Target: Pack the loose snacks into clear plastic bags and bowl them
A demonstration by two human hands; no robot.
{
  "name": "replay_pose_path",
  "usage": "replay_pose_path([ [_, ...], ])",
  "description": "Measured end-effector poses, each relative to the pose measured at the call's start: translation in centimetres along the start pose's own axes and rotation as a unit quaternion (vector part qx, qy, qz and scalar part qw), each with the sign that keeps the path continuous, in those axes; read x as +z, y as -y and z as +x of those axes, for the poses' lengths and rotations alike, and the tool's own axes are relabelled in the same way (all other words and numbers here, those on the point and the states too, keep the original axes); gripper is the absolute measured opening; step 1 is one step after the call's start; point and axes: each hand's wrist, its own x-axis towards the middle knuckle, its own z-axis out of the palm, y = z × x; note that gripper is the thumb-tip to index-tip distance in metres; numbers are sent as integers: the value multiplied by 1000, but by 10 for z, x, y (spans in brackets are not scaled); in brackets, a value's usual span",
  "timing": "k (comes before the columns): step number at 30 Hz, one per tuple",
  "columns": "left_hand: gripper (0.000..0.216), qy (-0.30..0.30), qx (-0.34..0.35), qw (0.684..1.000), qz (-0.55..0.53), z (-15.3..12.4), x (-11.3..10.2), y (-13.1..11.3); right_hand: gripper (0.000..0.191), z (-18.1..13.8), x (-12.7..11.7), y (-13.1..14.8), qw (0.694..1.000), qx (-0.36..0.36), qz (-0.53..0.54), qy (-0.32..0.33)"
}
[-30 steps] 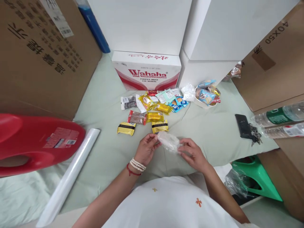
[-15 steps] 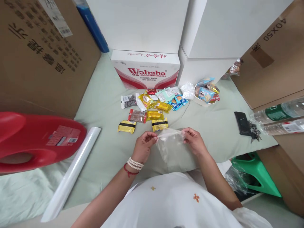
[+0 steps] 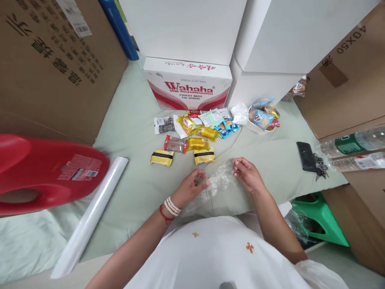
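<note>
A clear plastic bag (image 3: 221,180), thin and crumpled, hangs between my hands above the green cloth. Its right edge is pinched in the closed fingers of my right hand (image 3: 247,174). At the bag's left side is my left hand (image 3: 192,186), thumb and fingers apart; whether the thumb tip touches the plastic I cannot tell. Just beyond the hands lie two yellow packets with black stripes, one at the left (image 3: 161,157) and one nearer the bag (image 3: 204,156). Behind them are a red-edged brown packet (image 3: 175,144) and a yellow wrapped snack (image 3: 197,143).
More snack packets lie before the Wahaha carton (image 3: 189,88). A white bowl (image 3: 259,129) holds wrapped snacks. Left are a red jug (image 3: 60,170) and a white roll (image 3: 90,216). Right are a black phone (image 3: 306,155), keys (image 3: 321,167), plastic bottles (image 3: 351,144) and a green stool (image 3: 321,220).
The bag was stretched flat between both pinching hands; now it is crumpled. My left fingers have opened and come away from its edge, while the right hand keeps its pinch.
</note>
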Motion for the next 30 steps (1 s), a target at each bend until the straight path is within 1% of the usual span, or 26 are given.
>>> replay_pose_path([
  [2,40,35,9,999,34,1,1,2,39,2,4,4,999,-44,0,-2],
  [3,37,40,13,999,35,1,2,4,39,2,5,6,997,-72,-5,-10],
  [5,37,18,15,1000,9,3,2,9,37,1,4,8,990,-130,-33,-43],
  [7,38,-30,11,999,-21,4,1,13,33,-5,1,8,981,-160,-80,-81],
  [9,39,-64,9,998,-22,4,-1,14,32,-15,-3,7,977,-140,-133,-86],
  [10,39,-74,13,997,-12,3,-1,14,34,-22,-4,5,977,-118,-161,-73],
  [12,39,-77,28,996,24,2,-2,13,45,-34,-4,0,972,-69,-225,-30],
  [14,36,-49,39,995,73,1,-1,12,61,-44,2,-7,956,-27,-292,25],
  [16,31,2,44,992,115,1,3,12,67,-47,13,-18,933,-5,-354,68],
  [17,28,26,49,990,127,1,6,13,65,-47,19,-24,922,-4,-380,79],
  [19,25,56,62,988,130,1,11,13,54,-43,30,-34,906,-21,-416,78],
  [21,26,56,66,991,102,1,14,13,42,-38,36,-39,908,-44,-410,74],
  [23,28,24,58,997,53,0,12,12,37,-34,35,-37,929,-59,-356,85],
  [26,35,-47,35,997,-46,-3,4,10,40,-30,25,-24,961,-59,-255,93],
  [30,48,-105,-23,975,-195,-5,-5,11,44,-25,7,-7,989,-33,-128,59],
])
